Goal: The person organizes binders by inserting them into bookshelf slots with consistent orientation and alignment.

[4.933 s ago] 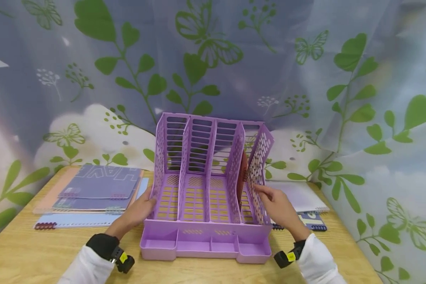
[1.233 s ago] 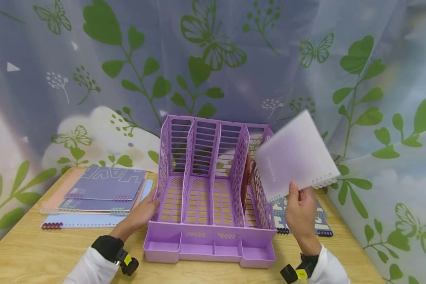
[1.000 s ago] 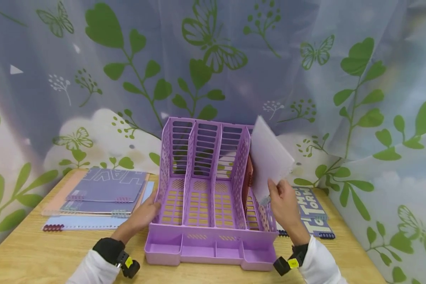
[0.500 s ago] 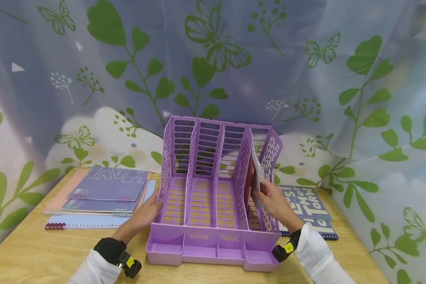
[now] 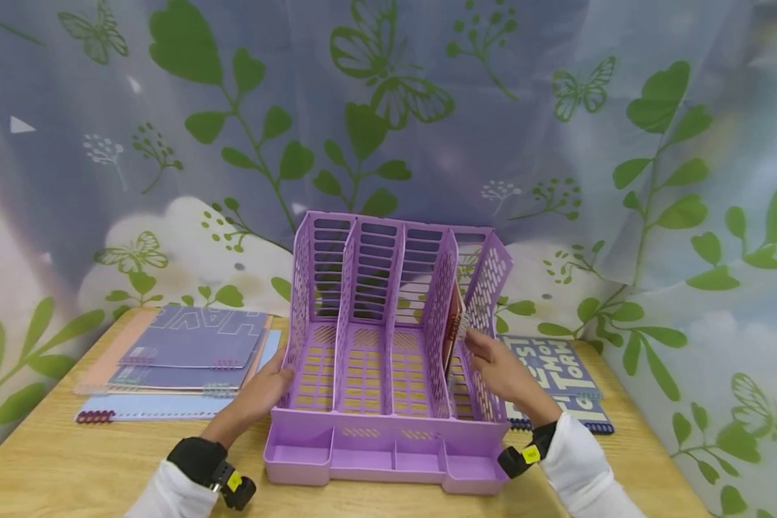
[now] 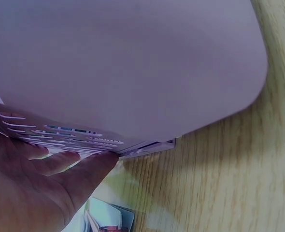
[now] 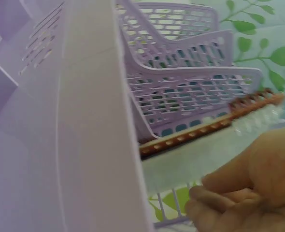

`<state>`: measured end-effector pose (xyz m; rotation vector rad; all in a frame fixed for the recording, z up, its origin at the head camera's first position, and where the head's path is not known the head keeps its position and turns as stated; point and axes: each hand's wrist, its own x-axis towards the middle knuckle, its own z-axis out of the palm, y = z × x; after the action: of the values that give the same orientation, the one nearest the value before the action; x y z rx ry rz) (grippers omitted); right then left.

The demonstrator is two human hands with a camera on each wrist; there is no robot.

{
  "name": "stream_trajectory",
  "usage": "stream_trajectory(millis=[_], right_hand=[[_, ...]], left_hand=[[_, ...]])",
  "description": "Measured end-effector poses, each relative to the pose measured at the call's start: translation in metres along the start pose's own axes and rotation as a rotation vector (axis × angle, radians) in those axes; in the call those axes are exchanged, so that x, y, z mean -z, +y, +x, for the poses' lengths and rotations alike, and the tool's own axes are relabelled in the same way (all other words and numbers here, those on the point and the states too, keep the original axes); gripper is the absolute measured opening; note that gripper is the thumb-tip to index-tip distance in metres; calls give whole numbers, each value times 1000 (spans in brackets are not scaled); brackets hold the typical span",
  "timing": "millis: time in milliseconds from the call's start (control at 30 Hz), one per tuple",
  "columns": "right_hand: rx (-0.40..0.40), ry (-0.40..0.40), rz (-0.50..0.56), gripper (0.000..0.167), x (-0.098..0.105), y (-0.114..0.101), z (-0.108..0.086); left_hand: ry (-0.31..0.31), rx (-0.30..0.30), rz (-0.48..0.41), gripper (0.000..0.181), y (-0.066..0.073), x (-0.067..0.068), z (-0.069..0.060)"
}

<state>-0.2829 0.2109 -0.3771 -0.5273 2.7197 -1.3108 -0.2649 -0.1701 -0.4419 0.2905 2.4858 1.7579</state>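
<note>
Head view, rack: purple rack [image 5: 388, 426] on the table [image 5: 52, 460], between both hands; four tall compartments, small trays in front.
Head view, left hand: left hand [image 5: 257, 392] at the rack side wall nearest it; fingers partly hidden behind.
Head view, right hand: right hand [image 5: 508, 374] reaches over its side wall, fingertips in the nearest compartment.
Head view, pair: two notebooks [image 5: 454, 327] stand on edge in that compartment, just left of the right fingertips, by the divider.
Head view, stack: notebook stack [image 5: 191, 334] flat, beyond and left of the left hand.
Head view, lettered notebooks: lettered notebooks [image 5: 563, 367] flat, just right of the right hand.
Left wrist view, left hand: fingers extended, touching slotted rack wall, gripping nothing.
Right wrist view, right hand: fingers loosely bent, no hold on anything; thumb at the white notebook [image 7: 195, 157], contact cannot tell.
Right wrist view, red notebook: red notebook [image 7: 191, 136] past the white one, farther from the right hand.
</note>
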Motion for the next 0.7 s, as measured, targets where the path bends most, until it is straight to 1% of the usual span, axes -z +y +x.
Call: stream_trajectory(millis=[33, 100, 233, 300, 400, 467, 500, 633, 700], right_hand=[[2, 13, 39, 49, 3, 1, -2], [-6, 69, 96, 48, 9, 3, -7], [-29, 187, 333, 47, 22, 16, -20], [-64, 233, 463, 50, 27, 26, -27], [-123, 271, 670, 56, 33, 41, -38], [-194, 285, 800, 58, 35, 52, -46], [-226, 286, 880, 58, 36, 57, -49], [-372, 314, 1264, 59, 34, 78, -59], [-421, 329, 1460, 61, 33, 88, -62]], left_hand=[[3, 0, 3, 53, 0, 1, -1], [8, 1, 10, 53, 0, 4, -2], [13, 10, 7, 53, -1, 9, -3], [15, 14, 6, 53, -2, 11, -3], [17, 21, -2, 53, -4, 14, -4], [19, 22, -5, 53, -5, 17, -5], [21, 26, -3, 54, -5, 17, -6], [30, 37, 13, 54, -6, 19, -8], [35, 41, 19, 54, -6, 19, -9]])
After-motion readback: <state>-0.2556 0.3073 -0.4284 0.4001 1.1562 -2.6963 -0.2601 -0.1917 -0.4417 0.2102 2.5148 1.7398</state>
